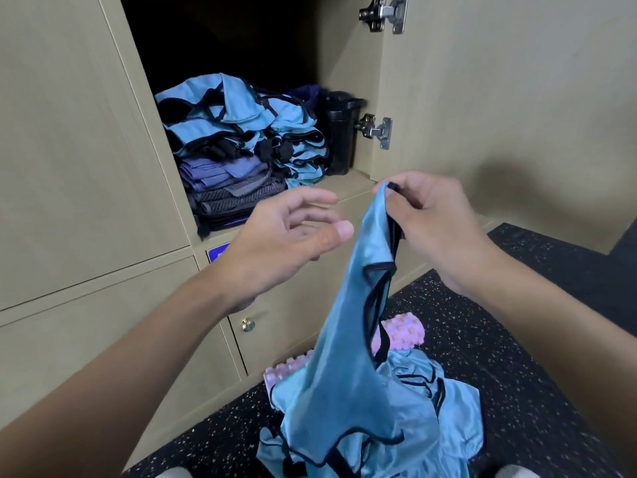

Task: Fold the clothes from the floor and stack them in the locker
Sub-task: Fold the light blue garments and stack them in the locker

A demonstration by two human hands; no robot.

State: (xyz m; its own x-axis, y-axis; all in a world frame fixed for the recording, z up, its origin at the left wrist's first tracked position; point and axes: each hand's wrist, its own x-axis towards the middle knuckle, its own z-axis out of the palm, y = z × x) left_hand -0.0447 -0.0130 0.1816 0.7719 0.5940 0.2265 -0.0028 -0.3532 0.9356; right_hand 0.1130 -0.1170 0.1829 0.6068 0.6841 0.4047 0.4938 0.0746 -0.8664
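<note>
Our right hand [434, 222] is raised in front of the open locker [351, 182]. Its grip is a closed pinch: thumb and fingertips clamp the top of one black-trimmed strap of a blue vest [344, 339]. The vest hangs down from this pinch. Its lower part overlaps the pile of blue garments [455, 405] on the speckled black floor [534, 357]; we cannot tell whether the two touch. Our left hand [286, 243] is level with the right, near the strap but apart from it. Its grip is wide open, fingers spread, holding nothing.

Inside the locker, a stack of folded clothes [238, 146] sits on the shelf, with dark and purple items at the bottom and blue vests on top. A black bottle [339, 136] stands upright just right of the stack. The locker door [499, 98] stands open on the right, on two metal hinges [375, 131]. A pink ridged foam roller [405, 331] lies on the floor behind the pile.
</note>
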